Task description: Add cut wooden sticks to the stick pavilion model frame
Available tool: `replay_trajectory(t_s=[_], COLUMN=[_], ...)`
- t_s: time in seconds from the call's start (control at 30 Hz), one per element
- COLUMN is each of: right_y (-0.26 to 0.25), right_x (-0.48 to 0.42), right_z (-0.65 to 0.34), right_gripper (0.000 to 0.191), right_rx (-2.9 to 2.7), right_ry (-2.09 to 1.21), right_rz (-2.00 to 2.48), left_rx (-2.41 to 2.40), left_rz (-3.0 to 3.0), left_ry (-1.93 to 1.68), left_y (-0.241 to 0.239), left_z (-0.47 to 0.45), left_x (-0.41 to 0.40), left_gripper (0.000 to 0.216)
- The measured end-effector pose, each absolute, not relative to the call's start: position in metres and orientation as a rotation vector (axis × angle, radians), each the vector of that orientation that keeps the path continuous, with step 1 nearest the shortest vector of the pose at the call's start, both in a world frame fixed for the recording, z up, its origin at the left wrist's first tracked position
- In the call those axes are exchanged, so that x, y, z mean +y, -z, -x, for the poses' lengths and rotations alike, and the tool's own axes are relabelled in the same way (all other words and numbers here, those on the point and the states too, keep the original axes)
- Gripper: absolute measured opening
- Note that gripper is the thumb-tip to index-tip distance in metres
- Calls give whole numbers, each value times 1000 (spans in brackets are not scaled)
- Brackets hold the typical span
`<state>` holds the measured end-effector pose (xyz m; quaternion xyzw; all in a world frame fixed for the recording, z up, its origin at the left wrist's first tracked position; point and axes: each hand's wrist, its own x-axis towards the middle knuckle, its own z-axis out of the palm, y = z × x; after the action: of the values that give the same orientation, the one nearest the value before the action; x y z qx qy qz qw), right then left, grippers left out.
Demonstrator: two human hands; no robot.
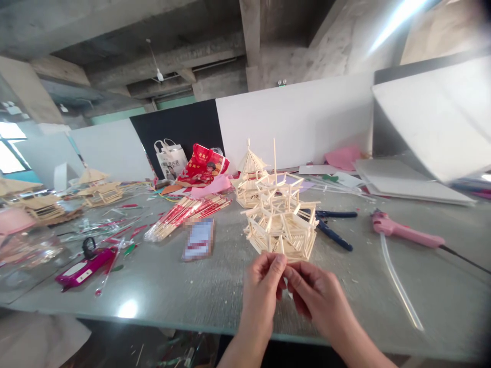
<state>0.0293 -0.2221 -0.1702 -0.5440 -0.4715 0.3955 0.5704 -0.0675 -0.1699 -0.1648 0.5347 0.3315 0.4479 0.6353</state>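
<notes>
My left hand [264, 281] and my right hand [314, 289] meet at the near side of a pavilion model [282, 225] built of thin wooden sticks. Thumbs and forefingers are pinched together, the fingertips almost touching. Whatever is between them is too small or hidden to make out. The model has open tiers of sticks, with one long stick standing upright from its top. Just behind it is a second stick model with a pointed roof [251, 161]. Blue-handled pliers [333, 227] lie to the right of the near model.
A pink glue gun [406, 230] with a clear glue stick [399, 286] and cord lies on the right. To the left are a phone [198, 239], bundled sticks [180, 217] and a magenta power strip [86, 268]. White boards [410, 184] stand at the back right.
</notes>
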Motion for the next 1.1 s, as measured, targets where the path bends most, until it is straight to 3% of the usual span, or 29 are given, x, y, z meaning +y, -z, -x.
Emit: replay_trajectory(t_s=[0.33,0.67,1.1], right_y=[160,162,173], right_x=[-203,-203,-208], right_z=[-25,-31,-47], right_gripper=[42,42,29], right_rx=[-870,-810,-1190], right_ry=[-1144,-1161,-349], right_rz=[1059,1039,1531], left_rx=[702,580,748], left_rz=[-1113,-714,-930], left_ry=[-1137,-937,-1038], left_y=[162,157,156], left_z=[67,57,45], left_x=[-164,-153,-146], left_gripper=[22,25,23])
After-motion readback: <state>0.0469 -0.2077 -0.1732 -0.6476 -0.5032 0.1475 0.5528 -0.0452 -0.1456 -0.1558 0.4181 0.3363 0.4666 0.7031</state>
